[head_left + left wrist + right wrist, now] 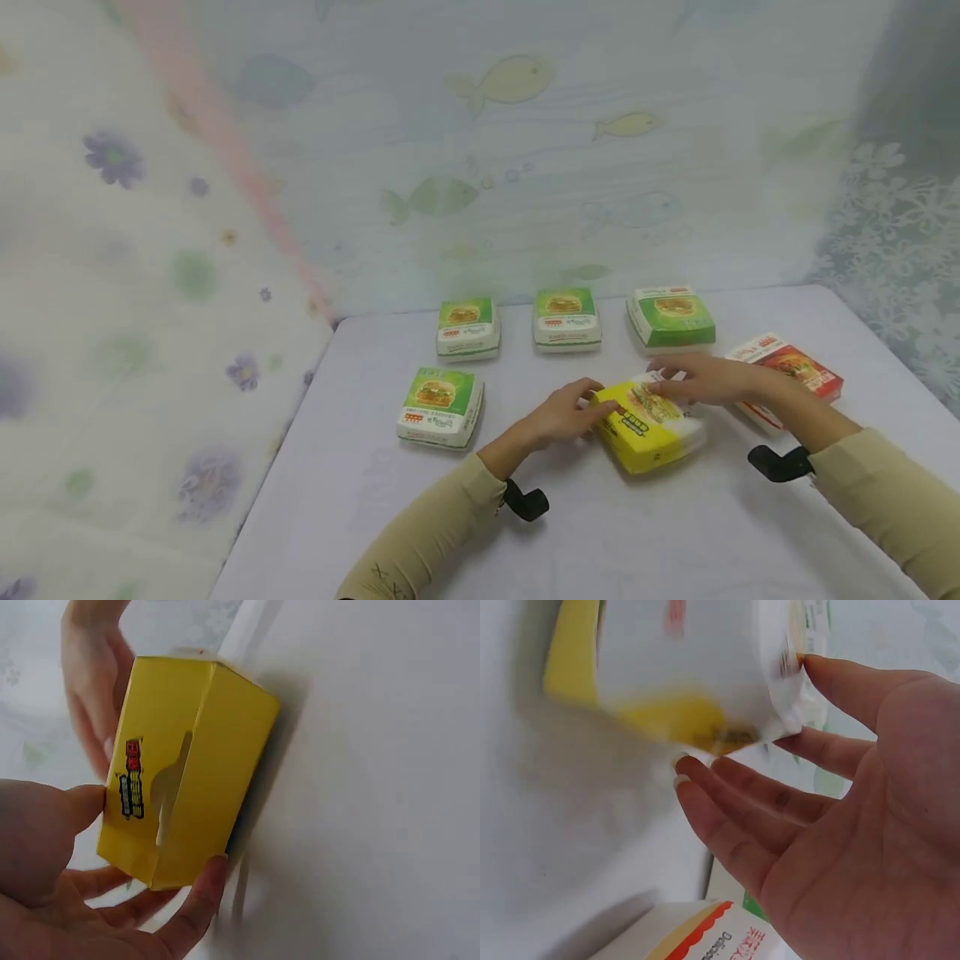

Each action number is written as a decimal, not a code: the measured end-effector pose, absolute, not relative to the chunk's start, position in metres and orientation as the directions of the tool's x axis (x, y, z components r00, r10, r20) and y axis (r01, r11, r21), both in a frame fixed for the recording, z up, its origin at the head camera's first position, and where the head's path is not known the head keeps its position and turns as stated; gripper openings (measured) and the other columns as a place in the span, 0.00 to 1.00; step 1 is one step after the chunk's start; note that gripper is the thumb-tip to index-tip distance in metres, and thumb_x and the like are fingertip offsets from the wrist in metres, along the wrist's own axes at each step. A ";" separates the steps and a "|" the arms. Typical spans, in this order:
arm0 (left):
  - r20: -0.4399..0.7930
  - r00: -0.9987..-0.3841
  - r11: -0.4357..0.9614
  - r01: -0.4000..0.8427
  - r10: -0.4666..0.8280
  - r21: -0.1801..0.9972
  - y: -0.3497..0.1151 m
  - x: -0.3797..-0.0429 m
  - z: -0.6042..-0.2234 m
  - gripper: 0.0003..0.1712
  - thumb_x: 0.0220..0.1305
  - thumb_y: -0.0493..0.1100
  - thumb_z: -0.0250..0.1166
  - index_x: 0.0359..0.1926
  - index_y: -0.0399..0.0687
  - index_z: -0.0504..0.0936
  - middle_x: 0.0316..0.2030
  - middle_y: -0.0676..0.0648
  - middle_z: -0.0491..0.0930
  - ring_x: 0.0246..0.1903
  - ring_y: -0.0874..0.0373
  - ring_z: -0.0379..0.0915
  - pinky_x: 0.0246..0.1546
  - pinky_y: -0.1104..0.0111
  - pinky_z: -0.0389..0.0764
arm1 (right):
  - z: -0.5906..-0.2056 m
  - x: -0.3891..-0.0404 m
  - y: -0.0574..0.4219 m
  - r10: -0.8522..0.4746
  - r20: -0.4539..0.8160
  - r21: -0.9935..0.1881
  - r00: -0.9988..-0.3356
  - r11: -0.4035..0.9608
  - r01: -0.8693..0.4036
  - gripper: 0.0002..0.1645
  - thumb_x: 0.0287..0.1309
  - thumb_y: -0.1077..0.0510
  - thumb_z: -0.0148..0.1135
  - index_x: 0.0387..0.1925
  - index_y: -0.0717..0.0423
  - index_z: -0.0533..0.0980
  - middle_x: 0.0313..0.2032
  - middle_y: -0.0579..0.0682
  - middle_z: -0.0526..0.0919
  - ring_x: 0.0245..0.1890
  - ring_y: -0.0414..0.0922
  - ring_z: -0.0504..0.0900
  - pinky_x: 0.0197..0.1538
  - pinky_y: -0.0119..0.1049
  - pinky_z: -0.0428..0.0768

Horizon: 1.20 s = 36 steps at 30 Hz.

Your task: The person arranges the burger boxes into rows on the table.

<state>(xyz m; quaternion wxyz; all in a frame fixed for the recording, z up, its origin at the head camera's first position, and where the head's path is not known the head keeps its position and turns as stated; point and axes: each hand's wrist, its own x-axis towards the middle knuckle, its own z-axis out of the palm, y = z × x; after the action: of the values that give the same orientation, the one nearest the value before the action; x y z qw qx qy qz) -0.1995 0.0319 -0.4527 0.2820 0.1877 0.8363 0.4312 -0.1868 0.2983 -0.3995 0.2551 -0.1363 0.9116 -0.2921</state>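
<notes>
A yellow and white burger box [647, 425] is held between both hands near the middle of the table, a little tilted. From its left side my left hand [561, 414] grips a corner, thumb on the top face and fingers along the side. The left wrist view shows the yellow side of the burger box [214, 772] with that thumb and fingers around its end. My right hand [705, 380] pinches the far right corner. In the right wrist view its thumb lies at the top edge of the box [682, 660], with fingers beneath the corner.
Green and white burger boxes [567, 321] stand in a row at the back, with another green box [440, 408] nearer on the left. Behind my right forearm sits a red and white burger box [795, 367]. Patterned curtains [487, 167] border the white table [360, 517].
</notes>
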 end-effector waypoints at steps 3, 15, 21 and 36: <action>-0.296 -0.751 0.547 0.103 0.591 0.831 0.030 -0.206 -0.452 0.26 0.76 0.59 0.58 0.68 0.54 0.73 0.63 0.48 0.72 0.39 0.60 0.80 0.37 0.68 0.81 | -0.398 -0.183 0.299 -0.385 -0.410 -0.602 -0.827 0.795 -0.072 0.41 0.72 0.36 0.57 0.69 0.64 0.67 0.60 0.65 0.76 0.48 0.50 0.82 0.50 0.49 0.83; -0.357 -0.763 0.572 0.020 0.538 0.820 0.023 -0.193 -0.449 0.50 0.70 0.63 0.64 0.80 0.44 0.52 0.71 0.39 0.65 0.37 0.57 0.81 0.45 0.64 0.83 | -0.394 -0.184 0.292 -0.425 -0.356 -0.620 -0.832 0.774 -0.130 0.38 0.73 0.39 0.56 0.71 0.60 0.67 0.66 0.66 0.72 0.63 0.67 0.73 0.58 0.63 0.78; -0.364 -0.763 0.592 0.029 0.534 0.806 0.029 -0.182 -0.452 0.53 0.68 0.62 0.67 0.79 0.42 0.52 0.68 0.40 0.68 0.34 0.58 0.79 0.47 0.65 0.81 | -0.399 -0.186 0.284 -0.435 -0.367 -0.614 -0.822 0.777 -0.137 0.37 0.73 0.38 0.56 0.71 0.57 0.69 0.69 0.65 0.71 0.66 0.66 0.70 0.63 0.68 0.71; -0.351 -0.702 0.549 0.068 0.620 0.833 0.019 -0.201 -0.447 0.36 0.77 0.61 0.56 0.76 0.50 0.63 0.67 0.45 0.72 0.44 0.59 0.80 0.41 0.67 0.84 | -0.398 -0.177 0.292 -0.424 -0.349 -0.556 -0.836 0.812 -0.180 0.35 0.74 0.38 0.54 0.63 0.63 0.76 0.60 0.64 0.78 0.61 0.63 0.75 0.57 0.61 0.77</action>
<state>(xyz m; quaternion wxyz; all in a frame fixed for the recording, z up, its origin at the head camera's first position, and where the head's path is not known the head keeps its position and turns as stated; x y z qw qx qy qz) -0.2006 0.0193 -0.4465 0.3241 0.2101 0.8182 0.4258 -0.1773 0.2924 -0.3980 0.2353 -0.1636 0.9223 -0.2594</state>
